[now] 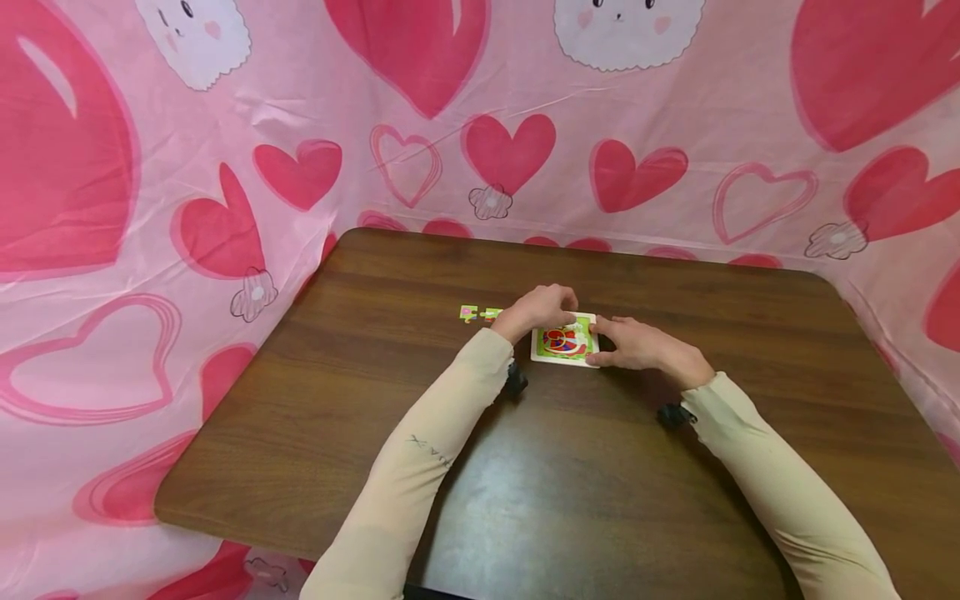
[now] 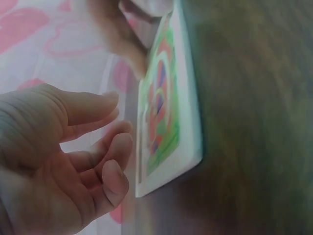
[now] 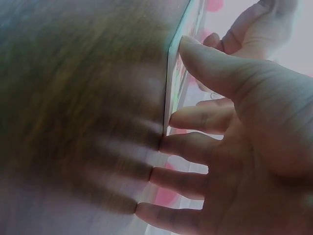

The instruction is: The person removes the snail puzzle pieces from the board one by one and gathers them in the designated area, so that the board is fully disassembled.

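Both hands flanked a square picture board [image 1: 564, 342] lying flat on the brown table [image 1: 375, 375]: the left hand [image 1: 538, 308] at its far left corner, the right hand [image 1: 636, 343] along its right edge. The left hand's fingers were loosely bent and gripped nothing; whether any fingertip touched the board could not be told. The right hand was spread, its thumb and index finger at the board's edge and its remaining fingertips down on the tabletop. Within a white border, the board bore a green picture with a red, blue and yellow design. Two small jigsaw pieces [image 1: 468, 312] lay to its left, one just beside the left wrist. Cream sleeves [image 1: 442, 425] covered both forearms; a pink cloth [image 1: 300, 83] printed with hearts hung behind the table.
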`<state>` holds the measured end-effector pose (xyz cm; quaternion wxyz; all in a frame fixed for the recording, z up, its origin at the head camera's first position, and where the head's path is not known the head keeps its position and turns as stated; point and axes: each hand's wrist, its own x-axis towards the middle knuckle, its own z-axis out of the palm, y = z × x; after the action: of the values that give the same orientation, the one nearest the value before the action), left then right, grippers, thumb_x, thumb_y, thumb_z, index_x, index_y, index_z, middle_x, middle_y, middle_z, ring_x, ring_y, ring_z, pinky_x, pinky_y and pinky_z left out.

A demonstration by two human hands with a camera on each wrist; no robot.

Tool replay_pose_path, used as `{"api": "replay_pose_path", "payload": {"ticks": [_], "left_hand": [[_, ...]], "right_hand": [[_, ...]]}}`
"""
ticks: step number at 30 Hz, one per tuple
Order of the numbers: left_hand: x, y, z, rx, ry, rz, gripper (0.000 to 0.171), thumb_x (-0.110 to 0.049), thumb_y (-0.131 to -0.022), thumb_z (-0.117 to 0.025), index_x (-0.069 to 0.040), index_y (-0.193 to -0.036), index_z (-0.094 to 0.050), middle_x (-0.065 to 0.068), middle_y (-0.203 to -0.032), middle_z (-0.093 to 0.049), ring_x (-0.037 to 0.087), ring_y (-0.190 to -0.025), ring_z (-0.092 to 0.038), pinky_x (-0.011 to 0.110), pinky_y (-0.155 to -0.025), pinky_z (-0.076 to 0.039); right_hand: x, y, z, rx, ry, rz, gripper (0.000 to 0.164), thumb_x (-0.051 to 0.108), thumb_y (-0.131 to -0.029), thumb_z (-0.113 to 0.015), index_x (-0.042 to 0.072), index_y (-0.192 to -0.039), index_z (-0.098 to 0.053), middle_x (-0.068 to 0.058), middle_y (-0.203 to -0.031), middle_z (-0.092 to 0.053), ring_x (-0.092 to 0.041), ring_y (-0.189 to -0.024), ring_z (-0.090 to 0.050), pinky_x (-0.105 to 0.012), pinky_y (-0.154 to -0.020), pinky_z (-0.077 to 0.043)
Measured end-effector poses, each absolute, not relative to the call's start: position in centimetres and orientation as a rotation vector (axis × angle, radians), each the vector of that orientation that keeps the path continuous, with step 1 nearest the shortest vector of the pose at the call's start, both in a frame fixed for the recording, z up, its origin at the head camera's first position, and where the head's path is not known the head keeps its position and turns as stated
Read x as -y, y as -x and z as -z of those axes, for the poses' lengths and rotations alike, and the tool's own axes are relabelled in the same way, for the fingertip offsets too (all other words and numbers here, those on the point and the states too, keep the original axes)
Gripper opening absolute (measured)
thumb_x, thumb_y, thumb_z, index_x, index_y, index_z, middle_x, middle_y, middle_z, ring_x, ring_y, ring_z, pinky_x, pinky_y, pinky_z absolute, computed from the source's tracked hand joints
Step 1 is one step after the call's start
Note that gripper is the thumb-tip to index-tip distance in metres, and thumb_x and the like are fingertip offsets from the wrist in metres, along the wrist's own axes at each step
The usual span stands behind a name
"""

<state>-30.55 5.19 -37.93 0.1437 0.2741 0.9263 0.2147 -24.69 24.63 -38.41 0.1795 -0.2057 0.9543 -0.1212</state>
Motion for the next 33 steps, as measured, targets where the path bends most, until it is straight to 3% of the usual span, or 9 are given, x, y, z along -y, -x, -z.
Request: {"api": "replay_pose_path", "payload": {"ticks": [7,16,25,33], "left_hand": [[-6.2,30.0,38.5,-2.657,-0.767,-0.535,0.032,-0.026,-0.096,-0.061,-0.018,-0.126,-0.062,0.003,-0.13,-0.061,0.017,-0.104,-0.057,0.033,-0.093,-0.048],[-7.0,29.7,38.8,-2.67,-0.741,-0.469,0.039,-0.023,-0.095,-0.061,-0.019,-0.133,-0.059,0.001,-0.135,-0.06,0.014,-0.104,-0.057,0.031,-0.091,-0.048],[-7.8,29.9,38.6,-2.704,-0.748,-0.402,0.034,-0.024,-0.095,-0.063,-0.015,-0.127,-0.058,0.002,-0.124,-0.061,0.015,-0.105,-0.056,0.033,-0.094,-0.049],[-8.1,29.7,38.6,-2.687,-0.641,-0.399,0.032,-0.026,-0.093,-0.066,-0.018,-0.122,-0.055,0.005,-0.12,-0.05,0.018,-0.099,-0.052,0.037,-0.085,-0.05]], "right_hand": [[-24.7,24.7,38.5,-2.714,0.609,0.331,0.07,0.047,-0.092,-0.064,0.005,-0.144,-0.044,-0.024,-0.144,-0.049,-0.052,-0.138,-0.032,-0.069,-0.105,-0.031],[-24.8,24.7,38.5,-2.729,0.644,0.338,0.07,0.043,-0.091,-0.066,0.001,-0.142,-0.044,-0.026,-0.142,-0.05,-0.052,-0.137,-0.035,-0.066,-0.106,-0.032],[-24.9,24.8,38.5,-2.722,0.642,0.34,0.075,0.044,-0.091,-0.066,-0.001,-0.145,-0.041,-0.028,-0.146,-0.044,-0.051,-0.137,-0.035,-0.065,-0.107,-0.031],[-24.8,24.8,38.5,-2.711,0.641,0.335,0.075,0.042,-0.092,-0.065,-0.002,-0.147,-0.039,-0.029,-0.152,-0.035,-0.053,-0.139,-0.031,-0.065,-0.109,-0.028]]}}
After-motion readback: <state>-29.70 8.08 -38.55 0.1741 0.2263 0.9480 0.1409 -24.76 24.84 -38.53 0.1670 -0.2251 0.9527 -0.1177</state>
